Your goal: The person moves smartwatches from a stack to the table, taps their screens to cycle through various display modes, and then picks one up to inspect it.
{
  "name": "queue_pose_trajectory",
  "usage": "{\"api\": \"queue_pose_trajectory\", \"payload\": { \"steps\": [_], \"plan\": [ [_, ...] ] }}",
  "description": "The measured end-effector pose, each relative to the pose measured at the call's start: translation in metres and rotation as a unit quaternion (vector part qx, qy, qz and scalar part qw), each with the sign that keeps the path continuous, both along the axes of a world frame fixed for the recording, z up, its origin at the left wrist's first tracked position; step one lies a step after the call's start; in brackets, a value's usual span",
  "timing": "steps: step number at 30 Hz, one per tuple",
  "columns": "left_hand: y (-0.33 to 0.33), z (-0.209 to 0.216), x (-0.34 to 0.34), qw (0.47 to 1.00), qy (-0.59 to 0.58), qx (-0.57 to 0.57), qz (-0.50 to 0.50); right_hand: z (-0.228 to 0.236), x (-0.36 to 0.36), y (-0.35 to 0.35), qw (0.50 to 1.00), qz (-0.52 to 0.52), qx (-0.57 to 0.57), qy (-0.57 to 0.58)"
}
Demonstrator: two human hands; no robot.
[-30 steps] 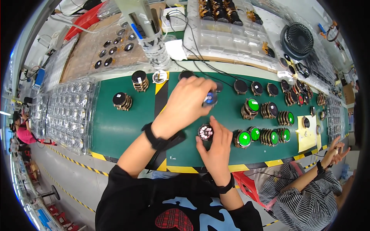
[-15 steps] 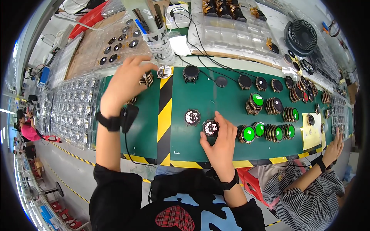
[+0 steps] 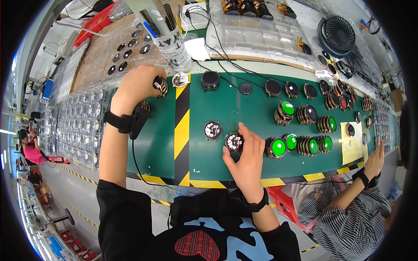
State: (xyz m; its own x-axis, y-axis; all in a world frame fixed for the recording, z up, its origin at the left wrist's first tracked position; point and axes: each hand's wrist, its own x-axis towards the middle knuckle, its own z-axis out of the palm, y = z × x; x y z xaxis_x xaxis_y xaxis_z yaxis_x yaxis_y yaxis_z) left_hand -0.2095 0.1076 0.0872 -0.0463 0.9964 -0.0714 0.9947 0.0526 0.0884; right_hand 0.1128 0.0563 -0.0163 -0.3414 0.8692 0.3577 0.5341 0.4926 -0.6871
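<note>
Toward the far left of the green mat, my left hand [image 3: 136,87] has its fingers closed round a stack of watch cases [image 3: 161,87]; the fingertips are partly hidden. More watch cases [image 3: 143,106] show behind my left wrist. Nearer the middle, my right hand [image 3: 247,158] curves its thumb and index finger round the edge of a smartwatch [image 3: 234,142] lying flat with its screen lit. A second lit smartwatch [image 3: 213,130] lies just left of it, apart from my hand. Beyond these stands a dark-faced watch stack [image 3: 210,81], with a round black disc [image 3: 245,88] to its right.
Several green-topped watch stacks [image 3: 276,148] stand to my right. Clear plastic trays [image 3: 76,126] lie at the left. A patterned cup of tools [image 3: 176,52], cables and a black fan [image 3: 337,35] are along the back. A co-worker's hand [image 3: 373,161] is at far right.
My left hand has come down onto the watch stack, its fingers closing round it. The right hand keeps its place at the lit watch. The view has shifted slightly.
</note>
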Motion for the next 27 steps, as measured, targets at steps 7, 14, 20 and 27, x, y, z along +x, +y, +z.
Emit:
{"api": "queue_pose_trajectory", "payload": {
  "steps": [7, 14, 20, 27],
  "plan": [
    [0.004, 0.021, 0.075, 0.994, -0.039, 0.052, -0.084, 0.0, 0.002, -0.001, 1.0, -0.008, -0.007, -0.001],
    [0.06, -0.023, 0.145, 0.97, -0.079, 0.06, -0.22, 0.0, -0.001, -0.002, 1.0, -0.007, 0.004, -0.001],
    [0.087, -0.036, 0.161, 0.976, -0.053, 0.037, -0.207, -0.001, 0.0, -0.002, 1.0, -0.003, 0.011, 0.011],
    [0.086, -0.03, 0.159, 0.979, -0.047, 0.063, -0.191, -0.001, 0.0, -0.001, 1.0, 0.0, 0.009, 0.015]
  ]
}}
